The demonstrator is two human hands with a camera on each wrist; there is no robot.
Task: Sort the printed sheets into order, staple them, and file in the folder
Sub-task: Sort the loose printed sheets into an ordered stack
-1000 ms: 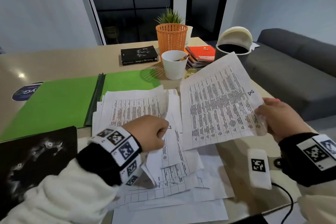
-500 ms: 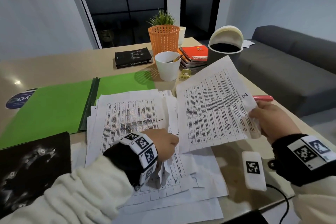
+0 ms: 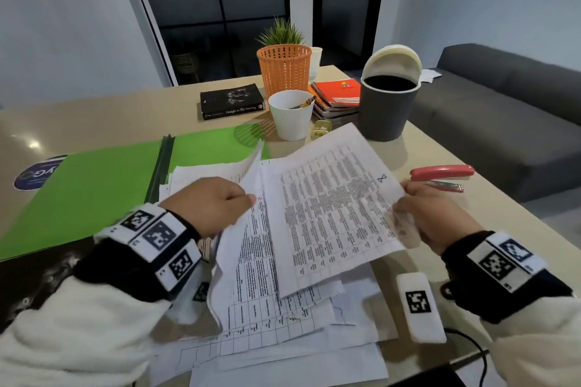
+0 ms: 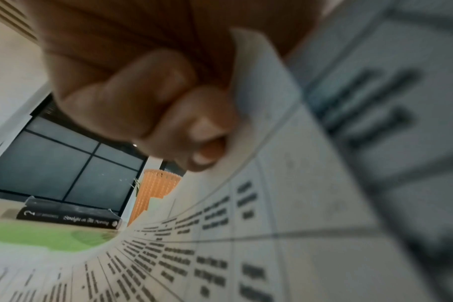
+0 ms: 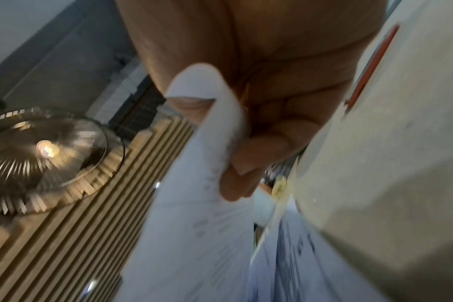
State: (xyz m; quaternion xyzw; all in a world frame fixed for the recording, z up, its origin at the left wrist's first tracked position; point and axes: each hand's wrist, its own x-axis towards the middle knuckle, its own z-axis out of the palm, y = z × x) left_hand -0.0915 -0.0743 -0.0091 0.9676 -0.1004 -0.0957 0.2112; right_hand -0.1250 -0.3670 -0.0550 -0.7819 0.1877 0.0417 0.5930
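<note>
At centre frame the right hand pinches the edge of a printed sheet held tilted above the loose pile of sheets on the desk. The left hand pinches a second sheet, lifting its edge. The open green folder lies at left; the red stapler lies at right, just beyond the right hand.

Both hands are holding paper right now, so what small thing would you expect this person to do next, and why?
Probably bring the lifted sheet that the left hand pinches over to join the printed sheet held by the right hand. Each grip has one page raised off the loose pile, and the red stapler and open green folder lie untouched, so sorting seems unfinished.
</note>
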